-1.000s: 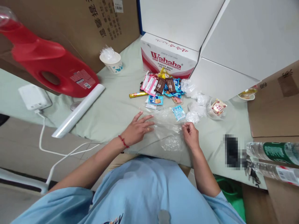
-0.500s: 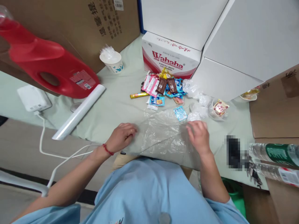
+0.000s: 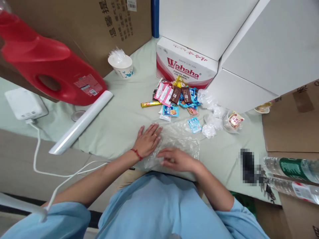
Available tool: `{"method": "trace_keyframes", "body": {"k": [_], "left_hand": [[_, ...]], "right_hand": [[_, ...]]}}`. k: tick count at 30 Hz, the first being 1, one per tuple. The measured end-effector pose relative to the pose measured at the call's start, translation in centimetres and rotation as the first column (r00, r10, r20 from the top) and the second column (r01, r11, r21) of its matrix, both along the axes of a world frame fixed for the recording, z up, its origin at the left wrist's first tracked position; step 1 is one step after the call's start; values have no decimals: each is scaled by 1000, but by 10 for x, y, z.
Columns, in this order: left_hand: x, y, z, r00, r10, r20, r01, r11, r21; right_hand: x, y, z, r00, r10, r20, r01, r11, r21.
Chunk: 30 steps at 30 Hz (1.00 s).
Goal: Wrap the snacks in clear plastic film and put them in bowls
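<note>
A clear plastic bag (image 3: 179,137) lies flattened on the pale green cloth in front of me. My left hand (image 3: 147,141) rests on its left part, palm down with the fingers spread. Just to the right, my right hand (image 3: 178,159) is over the bag's near part, fingers stretched out and slightly curled, holding nothing I can see. Beyond the bag, a blue-and-white packet (image 3: 194,125) lies beside crumpled clear plastic bags (image 3: 211,125). Farther back is a heap of small wrapped snacks (image 3: 175,94), in pink, brown, blue and yellow wrappers.
A Wahaha carton (image 3: 184,63) stands behind the snacks. At left are a red jug (image 3: 54,66), a white roll (image 3: 82,121), a power bank (image 3: 26,103) with a cable, and a paper cup (image 3: 122,68). Plastic bottles (image 3: 294,169) and keys (image 3: 267,192) lie at right.
My left hand has moved right and flattened onto the clear bag. My right hand has come left and nearer to me, away from the crumpled bags, over the flat bag.
</note>
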State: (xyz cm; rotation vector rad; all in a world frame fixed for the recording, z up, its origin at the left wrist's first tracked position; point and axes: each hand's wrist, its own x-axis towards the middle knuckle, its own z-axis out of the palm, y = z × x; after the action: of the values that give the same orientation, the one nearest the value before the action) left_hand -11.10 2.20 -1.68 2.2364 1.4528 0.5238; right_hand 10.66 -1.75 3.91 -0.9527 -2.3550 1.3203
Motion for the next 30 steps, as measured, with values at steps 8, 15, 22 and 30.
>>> {"method": "trace_keyframes", "body": {"k": [8,15,22,30], "left_hand": [[-9,-4,-6,993,-46,-108,49,998,29],[-12,-4,-9,997,-47,-60,49,998,32],[-13,-4,-10,998,-58,13,58,998,9],[-12,-5,-8,999,-50,11,49,999,18]], "right_hand": [[60,190,19,538,-802,258,639,588,497],[37,271,5,387,-828,406,650,557,518],[25,260,9,440,-850,288,790,519,325],[-23,254,6,449,-785,428,702,606,374]]}}
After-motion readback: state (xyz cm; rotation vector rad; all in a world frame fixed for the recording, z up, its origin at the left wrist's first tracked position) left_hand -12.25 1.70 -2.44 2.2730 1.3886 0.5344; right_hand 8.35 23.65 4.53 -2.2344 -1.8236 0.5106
